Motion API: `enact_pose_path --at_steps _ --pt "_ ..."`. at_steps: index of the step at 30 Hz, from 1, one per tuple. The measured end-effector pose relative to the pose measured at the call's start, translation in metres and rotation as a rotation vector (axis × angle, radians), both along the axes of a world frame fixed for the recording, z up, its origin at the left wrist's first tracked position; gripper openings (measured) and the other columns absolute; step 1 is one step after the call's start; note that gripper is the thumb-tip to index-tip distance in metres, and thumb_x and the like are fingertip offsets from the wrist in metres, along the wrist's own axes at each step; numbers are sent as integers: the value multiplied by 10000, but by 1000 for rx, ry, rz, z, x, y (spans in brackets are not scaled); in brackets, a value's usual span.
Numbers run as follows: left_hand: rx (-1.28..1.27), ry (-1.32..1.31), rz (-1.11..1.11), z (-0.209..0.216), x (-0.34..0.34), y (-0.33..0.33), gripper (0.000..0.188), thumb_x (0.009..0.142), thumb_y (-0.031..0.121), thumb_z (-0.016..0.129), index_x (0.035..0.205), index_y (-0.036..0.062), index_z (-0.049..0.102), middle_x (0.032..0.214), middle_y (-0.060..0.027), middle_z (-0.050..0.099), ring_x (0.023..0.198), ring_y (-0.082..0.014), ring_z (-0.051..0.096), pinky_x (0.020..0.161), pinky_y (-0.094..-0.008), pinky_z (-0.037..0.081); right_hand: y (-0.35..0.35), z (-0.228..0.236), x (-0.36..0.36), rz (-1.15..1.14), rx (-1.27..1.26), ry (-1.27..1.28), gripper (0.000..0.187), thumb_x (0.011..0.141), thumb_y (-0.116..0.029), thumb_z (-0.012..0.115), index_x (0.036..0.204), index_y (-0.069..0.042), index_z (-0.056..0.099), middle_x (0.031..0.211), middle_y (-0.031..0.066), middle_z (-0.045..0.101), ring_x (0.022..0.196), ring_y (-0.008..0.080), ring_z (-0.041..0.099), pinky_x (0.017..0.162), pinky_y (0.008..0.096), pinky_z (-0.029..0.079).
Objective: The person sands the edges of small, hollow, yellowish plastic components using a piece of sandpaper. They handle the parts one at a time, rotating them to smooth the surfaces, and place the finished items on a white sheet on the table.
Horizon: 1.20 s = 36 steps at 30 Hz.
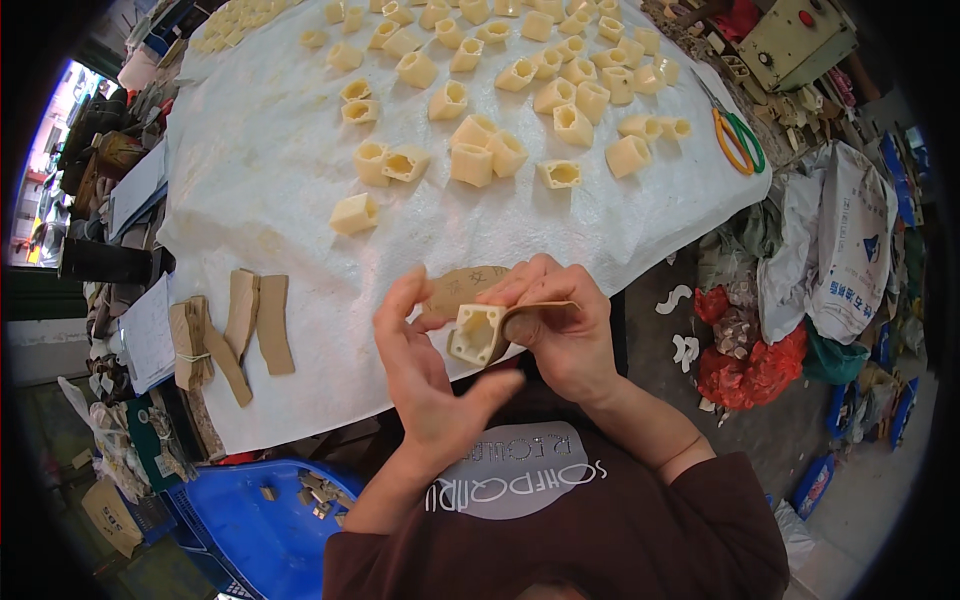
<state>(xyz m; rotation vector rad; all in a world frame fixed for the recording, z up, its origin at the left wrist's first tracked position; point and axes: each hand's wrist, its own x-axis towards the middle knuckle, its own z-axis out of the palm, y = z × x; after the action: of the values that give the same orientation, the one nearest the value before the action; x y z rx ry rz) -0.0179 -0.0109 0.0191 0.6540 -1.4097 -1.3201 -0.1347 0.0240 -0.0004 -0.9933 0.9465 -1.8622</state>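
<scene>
In front of me, my right hand [565,335] pinches a cream hollow block [462,348] together with a brown strip [460,292] that bends partly around it. The block's open end, with small holes at its corners, faces me. One end of the strip sticks out past my right thumb, and the other stretches left behind the block. My left hand [425,385] is beside the block with its thumb stretched out and its fingers apart. A left fingertip is close to the strip; whether it touches is hard to tell.
Many similar cream blocks [472,165] stand on the white-covered table [270,200]. Several brown strips [272,325], some tied in a bundle, lie at the left. Scissors [738,140] rest at the right edge. A blue tub [265,545] is at lower left; bags [750,370] lie at right.
</scene>
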Motion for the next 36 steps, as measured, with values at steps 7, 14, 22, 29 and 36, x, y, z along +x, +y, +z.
enact_pose_path --at_steps 7,14,22,29,36 --pt "-41 -154 -96 -3 16 -9 371 633 -33 723 955 -13 541 935 -93 529 858 -177 496 768 -272 398 5 -7 -13 141 -36 -41 124 827 -103 617 886 -31 536 936 69 525 850 126 505 761 260 428" --pt "-80 -126 -295 -7 27 -22 382 665 93 754 974 -27 564 925 -107 566 870 -201 510 772 -298 405 10 7 -18 246 108 -51 144 833 -108 613 856 -25 498 943 130 542 751 146 546 667 261 463" --pt "-115 -205 -309 -6 24 -19 417 674 95 743 1015 -18 532 967 -100 527 924 -215 486 804 -314 398 11 6 -22 247 141 -16 137 817 -55 621 844 -33 489 865 118 575 786 147 541 676 263 460" --pt "132 -93 60 -3 -12 9 552 584 -42 756 1043 8 452 1052 -86 422 949 -165 473 839 -288 401 0 2 -7 -24 -69 67 119 782 24 620 860 -14 538 860 71 547 781 119 521 702 249 452" --pt "-57 -194 -5 -7 2 2 493 653 -17 731 1081 -29 487 1000 -105 491 922 -186 510 821 -293 420 7 3 -8 33 -2 26 92 824 -82 614 851 -37 538 888 59 484 798 127 476 714 239 405"
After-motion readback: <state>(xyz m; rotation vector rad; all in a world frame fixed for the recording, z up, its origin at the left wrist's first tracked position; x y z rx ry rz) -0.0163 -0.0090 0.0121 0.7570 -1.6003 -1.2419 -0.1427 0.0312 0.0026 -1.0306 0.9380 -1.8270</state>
